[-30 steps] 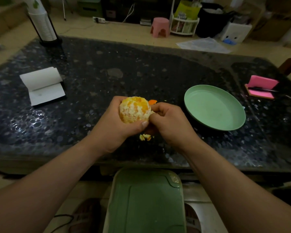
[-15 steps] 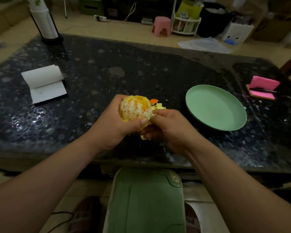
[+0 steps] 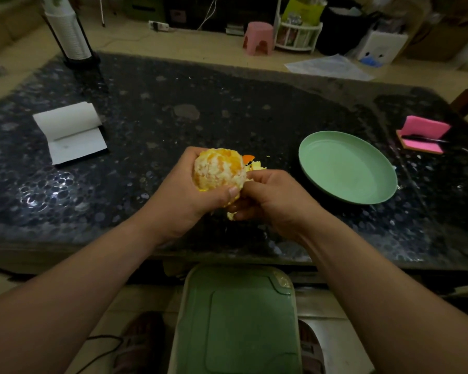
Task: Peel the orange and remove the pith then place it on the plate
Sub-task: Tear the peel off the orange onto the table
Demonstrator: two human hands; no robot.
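- Since one second ago the right hand sits a little lower, under the orange. The orange is lifted slightly, so more yellow scraps show behind it on the table.
- The left hand cups the orange from the left and from below, fingers curled round it and thumb pressed on the front. The fruit is in the air above the near part of the table, left of the plate.
- The right fingers are curled and pinch a yellow bit of peel at the underside of the orange.
- Progress, as I judge it: the top and front already have no rind. The hands hide the underside, so I cannot tell how much rind is left there. White pith still covers much of the fruit. The plate holds nothing, so the placing is not yet done.
- The orange is round, rough and fuzzy with pale pith, and glossy flesh shows between the patches. The plate is round, shallow, smooth and pale green. The table is dark, shiny and speckled.
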